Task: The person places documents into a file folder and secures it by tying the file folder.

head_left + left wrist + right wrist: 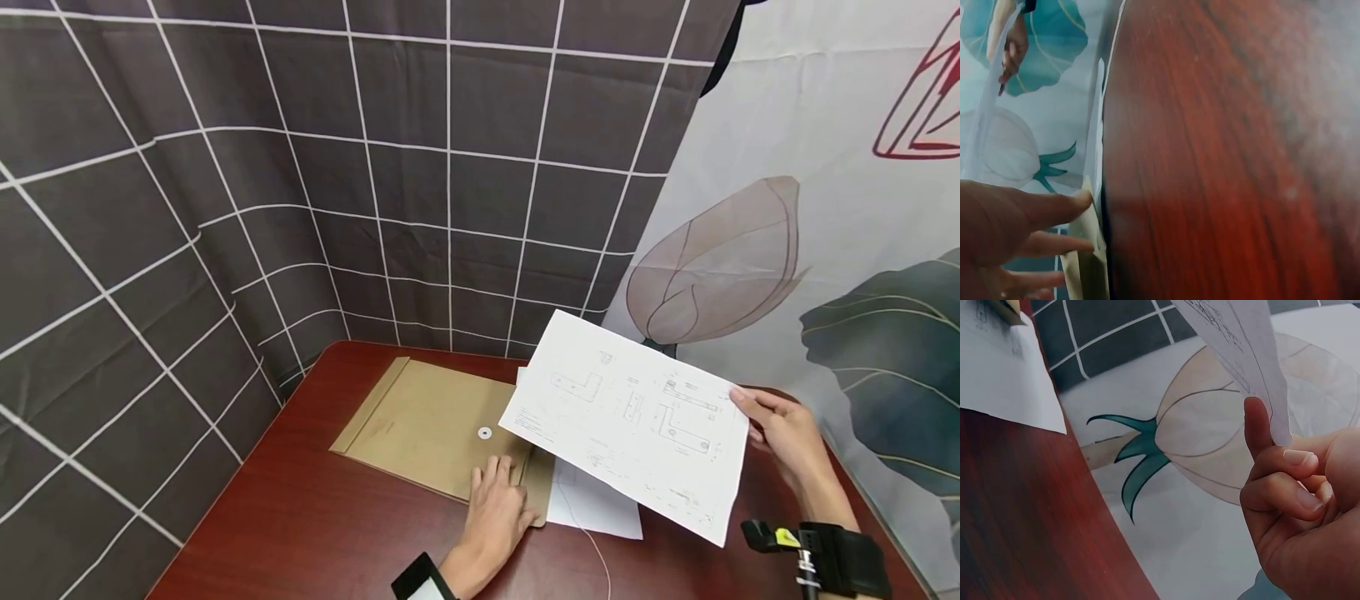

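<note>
A brown paper document envelope (431,412) with a white round button (484,433) lies flat on the dark red table. My left hand (495,512) rests on its right part, near the flap, fingers extended; up close, the left fingertips (1082,199) touch the envelope's edge. My right hand (787,437) pinches the right edge of a white sheet with technical drawings (622,400), held tilted above the table. In the right wrist view the index finger and thumb grip the sheet's corner (1277,419). Another white paper (600,504) lies under the raised sheet, beside the envelope, partly hidden.
A thin string (596,546) runs from the envelope side over the lower paper toward the table's front. Behind the table (300,500) hang a dark grey grid-patterned curtain (397,183) and, at right, a white cloth with leaf and flower prints (750,192).
</note>
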`<action>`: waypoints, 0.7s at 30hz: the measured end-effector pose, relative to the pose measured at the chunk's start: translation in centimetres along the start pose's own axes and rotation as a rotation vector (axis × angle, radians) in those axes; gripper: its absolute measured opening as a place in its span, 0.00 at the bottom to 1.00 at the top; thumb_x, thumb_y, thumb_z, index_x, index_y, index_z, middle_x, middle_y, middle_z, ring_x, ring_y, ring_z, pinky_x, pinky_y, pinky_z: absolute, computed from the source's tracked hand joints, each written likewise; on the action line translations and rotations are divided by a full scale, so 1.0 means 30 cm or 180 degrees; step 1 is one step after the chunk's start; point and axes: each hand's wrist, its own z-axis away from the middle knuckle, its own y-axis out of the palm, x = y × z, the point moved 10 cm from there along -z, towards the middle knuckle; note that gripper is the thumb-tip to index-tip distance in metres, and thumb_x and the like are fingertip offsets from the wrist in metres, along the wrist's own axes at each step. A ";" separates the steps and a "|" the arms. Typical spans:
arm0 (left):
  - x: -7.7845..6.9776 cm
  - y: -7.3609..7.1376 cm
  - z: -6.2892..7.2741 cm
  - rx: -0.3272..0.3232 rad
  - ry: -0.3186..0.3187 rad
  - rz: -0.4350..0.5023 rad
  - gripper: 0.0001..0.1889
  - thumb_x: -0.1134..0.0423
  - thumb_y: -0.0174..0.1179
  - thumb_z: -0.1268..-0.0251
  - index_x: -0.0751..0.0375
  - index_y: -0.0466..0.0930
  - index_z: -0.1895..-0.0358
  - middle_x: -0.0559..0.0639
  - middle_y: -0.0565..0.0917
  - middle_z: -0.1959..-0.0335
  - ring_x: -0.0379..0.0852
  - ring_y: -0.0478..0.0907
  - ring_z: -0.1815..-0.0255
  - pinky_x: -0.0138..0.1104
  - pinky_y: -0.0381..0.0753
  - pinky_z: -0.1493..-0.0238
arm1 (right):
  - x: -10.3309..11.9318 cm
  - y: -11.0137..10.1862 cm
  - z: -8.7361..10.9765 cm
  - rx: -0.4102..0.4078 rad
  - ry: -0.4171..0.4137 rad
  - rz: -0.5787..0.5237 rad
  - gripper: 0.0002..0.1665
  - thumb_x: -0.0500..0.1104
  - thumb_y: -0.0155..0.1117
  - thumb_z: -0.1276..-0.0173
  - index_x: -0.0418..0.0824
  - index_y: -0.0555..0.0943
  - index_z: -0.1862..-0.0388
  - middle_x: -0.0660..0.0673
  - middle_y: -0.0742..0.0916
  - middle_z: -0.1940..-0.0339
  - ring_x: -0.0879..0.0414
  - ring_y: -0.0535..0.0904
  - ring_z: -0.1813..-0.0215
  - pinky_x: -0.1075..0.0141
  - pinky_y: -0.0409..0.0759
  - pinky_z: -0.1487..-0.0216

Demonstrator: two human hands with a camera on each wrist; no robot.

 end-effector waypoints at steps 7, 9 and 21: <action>-0.016 0.013 0.003 0.0041 -0.0084 -0.0335 0.24 0.40 0.74 0.64 0.53 0.87 0.65 0.50 0.76 0.57 0.48 0.66 0.55 0.42 0.59 0.61 | -0.020 -0.023 0.010 -0.0065 0.0030 0.0180 0.21 0.57 0.59 0.31 0.47 0.79 0.46 0.53 0.80 0.74 0.58 0.72 0.78 0.67 0.70 0.80; -0.017 0.011 0.001 0.0026 -0.0124 -0.0373 0.28 0.40 0.75 0.64 0.55 0.86 0.59 0.50 0.76 0.57 0.49 0.67 0.54 0.43 0.59 0.61 | -0.030 -0.031 0.012 -0.0092 0.0071 0.0159 0.21 0.58 0.59 0.32 0.49 0.79 0.46 0.52 0.80 0.75 0.58 0.72 0.79 0.67 0.70 0.80; -0.005 0.015 -0.009 0.0018 -0.0370 -0.0565 0.50 0.40 0.75 0.68 0.65 0.72 0.37 0.51 0.74 0.49 0.51 0.67 0.46 0.42 0.61 0.58 | -0.105 -0.067 0.025 -0.0160 0.0258 0.0179 0.21 0.59 0.59 0.32 0.51 0.79 0.47 0.52 0.79 0.77 0.58 0.71 0.80 0.65 0.67 0.81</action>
